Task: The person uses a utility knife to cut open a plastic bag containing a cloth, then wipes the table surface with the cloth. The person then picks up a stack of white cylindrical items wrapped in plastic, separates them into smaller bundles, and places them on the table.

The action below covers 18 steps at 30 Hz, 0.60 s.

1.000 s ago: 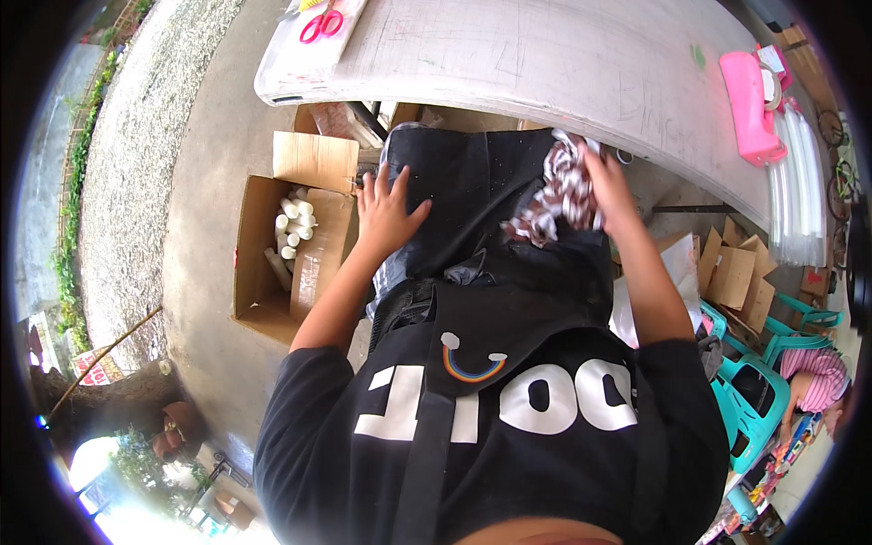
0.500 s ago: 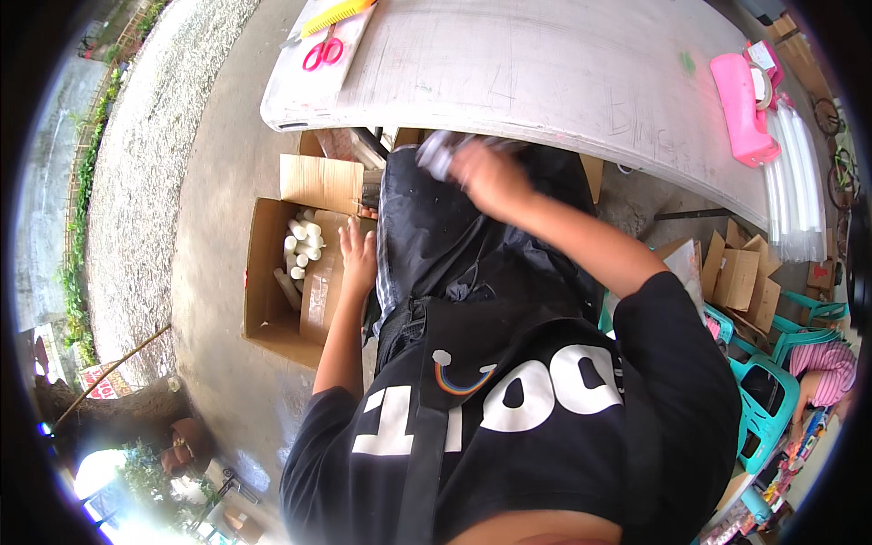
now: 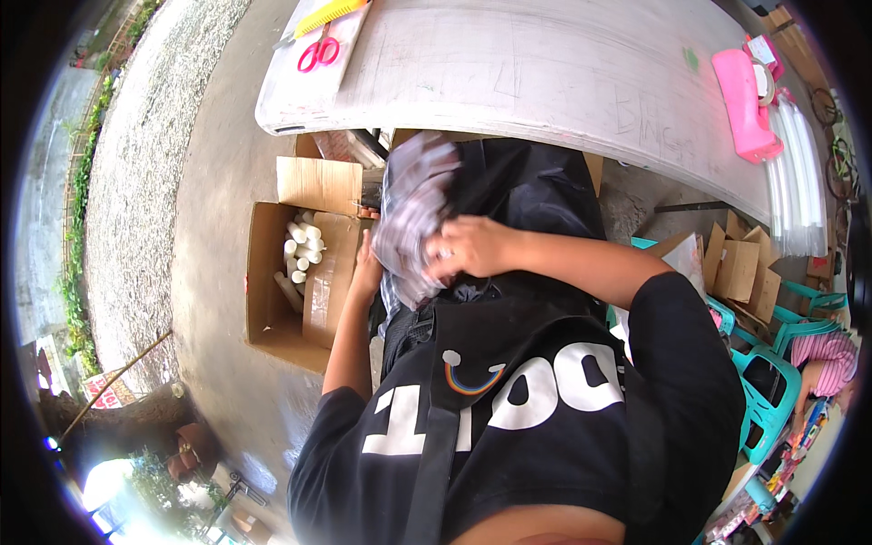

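One blurred cloth (image 3: 413, 213) at eleven o'clock, over black fabric (image 3: 536, 186), which probably gives support. Your right hand (image 3: 472, 247) clamped on cloth; your left hand (image 3: 366, 268) apart, partly hidden, its grip cannot be told. Cardboard box (image 3: 264, 309) at nine o'clock, open, probably for easy reach.

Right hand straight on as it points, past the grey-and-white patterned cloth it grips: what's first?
Probably the bare left hand beside the cloth; depth is unclear, so the right hand might pass over, toward the brown cardboard box.
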Available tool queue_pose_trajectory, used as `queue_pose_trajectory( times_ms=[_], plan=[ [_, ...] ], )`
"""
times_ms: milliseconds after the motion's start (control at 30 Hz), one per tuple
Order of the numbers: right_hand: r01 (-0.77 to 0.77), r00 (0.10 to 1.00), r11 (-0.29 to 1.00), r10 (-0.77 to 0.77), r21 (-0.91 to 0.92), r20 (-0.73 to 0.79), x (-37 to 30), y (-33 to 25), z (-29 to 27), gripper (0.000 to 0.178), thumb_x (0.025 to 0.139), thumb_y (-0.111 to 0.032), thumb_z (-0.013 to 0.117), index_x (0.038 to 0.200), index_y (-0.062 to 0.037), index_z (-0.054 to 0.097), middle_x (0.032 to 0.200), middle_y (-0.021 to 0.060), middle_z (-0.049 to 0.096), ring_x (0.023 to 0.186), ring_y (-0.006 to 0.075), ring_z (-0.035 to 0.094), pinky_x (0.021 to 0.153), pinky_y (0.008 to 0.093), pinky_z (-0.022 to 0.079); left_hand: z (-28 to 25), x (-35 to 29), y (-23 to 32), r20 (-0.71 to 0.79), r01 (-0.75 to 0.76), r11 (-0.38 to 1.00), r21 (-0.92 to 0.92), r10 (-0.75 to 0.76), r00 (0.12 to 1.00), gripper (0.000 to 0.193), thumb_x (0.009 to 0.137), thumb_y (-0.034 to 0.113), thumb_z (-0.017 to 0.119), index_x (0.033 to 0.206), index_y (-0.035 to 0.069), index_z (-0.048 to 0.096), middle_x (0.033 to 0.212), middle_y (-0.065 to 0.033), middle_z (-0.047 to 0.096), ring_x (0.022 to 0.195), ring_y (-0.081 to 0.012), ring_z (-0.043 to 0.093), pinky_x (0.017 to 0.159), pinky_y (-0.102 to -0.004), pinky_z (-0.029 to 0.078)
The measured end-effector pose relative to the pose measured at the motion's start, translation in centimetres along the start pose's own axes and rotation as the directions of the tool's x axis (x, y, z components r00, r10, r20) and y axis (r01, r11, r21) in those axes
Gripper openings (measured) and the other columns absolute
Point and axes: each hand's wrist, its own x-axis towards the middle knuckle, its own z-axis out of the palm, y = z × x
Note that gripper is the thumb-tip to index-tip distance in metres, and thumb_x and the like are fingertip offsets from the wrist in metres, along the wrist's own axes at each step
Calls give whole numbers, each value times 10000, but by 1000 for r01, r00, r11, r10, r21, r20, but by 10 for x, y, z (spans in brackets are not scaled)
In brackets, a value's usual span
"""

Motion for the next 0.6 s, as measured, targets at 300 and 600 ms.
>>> queue_pose_trajectory(
  times_ms=[300, 600],
  plan=[
    [-434, 893, 868, 450, -242, 13, -1, 28, -72, 167, 866, -120, 620, 1024, -71, 642, 965, 169, 649, 976, 352, 636, 800, 477, 505, 15, -61, 22, 68, 143, 833, -535, -126, 990, 745, 1032, 575, 245, 1559, 50, 196, 1584, -131, 268, 1451, -254, 258, 1191, -351, 180],
    [-18, 944, 769, 223, 639, -242, 67, -120, -237, 348, 952, -214, 641, 1239, -18, 612, 1041, 97, 707, 972, 161, 662, 862, 330, 508, 18, -59, 28, 492, 640, 314, -701, -435, 754, 779, 989, 585, 310, 1473, -22, 370, 1445, -182, 474, 1305, -251, 475, 1118, -367, 329]
  ],
)
